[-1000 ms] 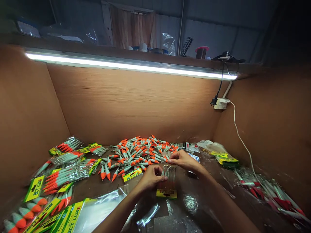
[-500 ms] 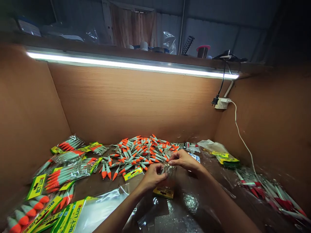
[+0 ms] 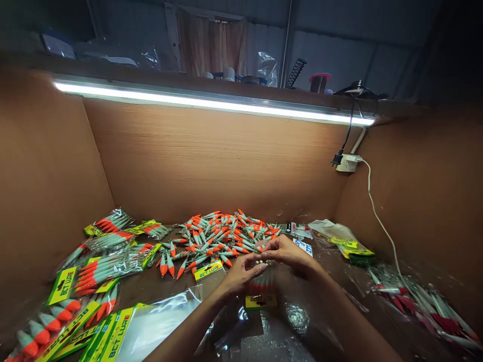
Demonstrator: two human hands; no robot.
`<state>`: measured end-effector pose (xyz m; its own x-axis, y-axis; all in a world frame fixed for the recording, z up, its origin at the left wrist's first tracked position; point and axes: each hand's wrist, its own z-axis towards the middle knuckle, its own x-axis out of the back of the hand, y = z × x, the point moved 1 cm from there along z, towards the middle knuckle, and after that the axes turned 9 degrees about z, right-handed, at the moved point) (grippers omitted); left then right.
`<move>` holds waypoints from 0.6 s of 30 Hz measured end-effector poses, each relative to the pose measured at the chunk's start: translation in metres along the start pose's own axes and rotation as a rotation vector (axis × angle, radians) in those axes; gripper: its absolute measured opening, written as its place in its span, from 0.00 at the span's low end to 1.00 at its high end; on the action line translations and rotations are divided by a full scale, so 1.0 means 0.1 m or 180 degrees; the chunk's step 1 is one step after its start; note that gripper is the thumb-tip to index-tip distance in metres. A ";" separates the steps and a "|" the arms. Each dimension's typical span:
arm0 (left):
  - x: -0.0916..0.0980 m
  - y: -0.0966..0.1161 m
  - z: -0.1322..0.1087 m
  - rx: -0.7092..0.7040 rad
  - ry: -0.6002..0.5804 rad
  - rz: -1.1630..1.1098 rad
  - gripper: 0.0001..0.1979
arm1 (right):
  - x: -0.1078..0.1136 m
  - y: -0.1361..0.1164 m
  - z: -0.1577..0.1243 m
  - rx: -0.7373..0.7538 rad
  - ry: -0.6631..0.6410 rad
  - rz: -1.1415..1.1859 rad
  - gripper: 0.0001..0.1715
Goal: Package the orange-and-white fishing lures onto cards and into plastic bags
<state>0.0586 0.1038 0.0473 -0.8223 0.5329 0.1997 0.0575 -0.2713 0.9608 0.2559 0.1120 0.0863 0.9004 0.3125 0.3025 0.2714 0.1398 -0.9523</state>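
A clear plastic bag of fishing lures [image 3: 261, 284] hangs below my fingers in the middle of the bench, its yellow label [image 3: 261, 301] towards me. My left hand [image 3: 243, 274] pinches the bag's far end from the left. From the right, my right hand [image 3: 287, 254] closes thumb and fingers on the same end, close beside the left fingertips. Small pale ends of the lures show between the two hands. Just beyond lies a heap of loose orange-and-grey lures [image 3: 215, 234], with a yellow label card [image 3: 208, 270] in front of it.
Packed bags of lures [image 3: 105, 271] are piled at the left. Flat, clear labelled bags [image 3: 162, 319] lie at front left. Red-and-white lures in plastic [image 3: 430, 306] fill the right side. A white cable [image 3: 377, 211] runs down from the socket [image 3: 347, 162]. A light tube [image 3: 211, 104] spans the shelf.
The bag now hangs straighter, with its label a little further right and the orange lure tips in it showing. Both hands stay closed at its end, drawn closer together. The view has shifted slightly.
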 end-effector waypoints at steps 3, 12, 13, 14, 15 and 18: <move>0.00 -0.05 0.04 0.0149 0.0105 0.0066 0.20 | -0.02 0.00 0.00 0.0080 -0.0004 0.0061 0.23; 0.02 -0.05 0.04 0.0286 0.0283 0.0245 0.20 | -0.06 -0.05 0.01 0.0160 0.0025 -0.0077 0.20; 0.03 -0.06 0.05 0.0251 0.0336 0.0297 0.22 | -0.08 -0.06 0.01 0.0180 0.0089 -0.0140 0.20; 0.03 -0.06 0.06 0.0208 0.0406 0.0361 0.23 | -0.10 -0.08 0.00 0.0280 0.0264 -0.0272 0.19; 0.04 -0.06 0.07 0.0156 0.0492 0.0435 0.24 | -0.13 -0.11 -0.01 0.0478 0.0549 -0.0489 0.20; 0.05 -0.03 0.08 -0.0026 0.0763 0.0674 0.22 | -0.25 -0.22 -0.09 0.1504 0.1523 -0.1478 0.19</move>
<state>0.0590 0.1138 0.0472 -0.9026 0.2601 0.3430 0.2378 -0.3630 0.9009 0.2304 0.0923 0.0996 0.8082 -0.2946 0.5100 0.5768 0.5711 -0.5841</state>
